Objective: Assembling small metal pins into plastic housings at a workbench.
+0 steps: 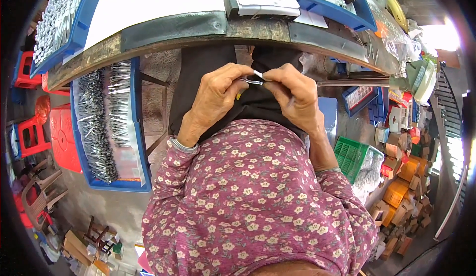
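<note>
Pinched tight at both sides, that's how it goes: left hand [213, 96] nipping a slim silvery piece [253, 82] between thumb and forefinger, right hand [298, 96] closing its fingertips on a small white piece [258, 73] right beside it. Both sit between my fingertips, over my dark trousers [204, 70], just short of the worktable's edge [173, 30]. Nothing underneath but lap, so here's the danger: one slack thumb and the silvery piece could slip out, slide down a trouser leg and end up on the floor. Push the two hands unevenly and the white piece might skew or spring away, being so little and held only at its tip. Lift carelessly, and knuckles could knock that table edge, jarring everything loose. Off to my left, the blue tray [116, 187] lies heaped with shiny metal pieces [94, 127]; anything dropped among those would be hard to pick out. Now, what can't I see? My own fingers cover the ends of both pieces, so whether they're joined or merely touching, I can't tell. Something yellow [238, 96] peeks below my left thumb, too small to name. The upper-left blue bin [82, 34] runs out of view.
</note>
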A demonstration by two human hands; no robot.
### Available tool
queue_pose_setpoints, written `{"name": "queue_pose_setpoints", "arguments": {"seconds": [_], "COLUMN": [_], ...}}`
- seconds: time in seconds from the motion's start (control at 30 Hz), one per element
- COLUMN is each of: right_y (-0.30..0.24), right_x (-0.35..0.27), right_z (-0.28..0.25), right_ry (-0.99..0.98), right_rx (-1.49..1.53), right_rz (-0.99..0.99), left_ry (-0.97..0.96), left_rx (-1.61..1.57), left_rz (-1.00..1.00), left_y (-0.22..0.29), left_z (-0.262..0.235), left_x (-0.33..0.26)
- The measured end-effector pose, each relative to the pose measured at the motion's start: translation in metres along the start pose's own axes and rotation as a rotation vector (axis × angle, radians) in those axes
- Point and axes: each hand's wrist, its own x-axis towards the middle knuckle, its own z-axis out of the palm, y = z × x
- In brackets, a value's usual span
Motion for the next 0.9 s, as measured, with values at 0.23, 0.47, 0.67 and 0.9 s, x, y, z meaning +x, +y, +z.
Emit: {"name": "queue_pose_setpoints", "arguments": {"seconds": [0.23,0.47,0.67,0.9], "right_y": [0.0019,0.0004,0.0017,0.0031], "right_x": [-0.0017,-0.0007,0.001,0.003], "right_z": [-0.001,0.0015,0.0025,-0.0003], "right_ry": [-0.103,-0.12,-0.136,-0.162], "right_rx": [-0.174,-0.228,-0.199,-0.207], "right_rz": [-0.183,-0.204,-0.205,-0.198], "left_ry": [-0.072,-0.051,-0.026,-0.035], "left_rx": [-0.183,-0.191,-0.201,-0.194], "left_rz": [-0.088,-0.084,-0.073,-0.071], "left_y": [0.0083,0.0088,0.005,0.0036], "left_z": [-0.0004,-0.002,-0.0015,-0.0015], "left_x": [0.0009,0.0003,-0.0018,-0.0005]}}
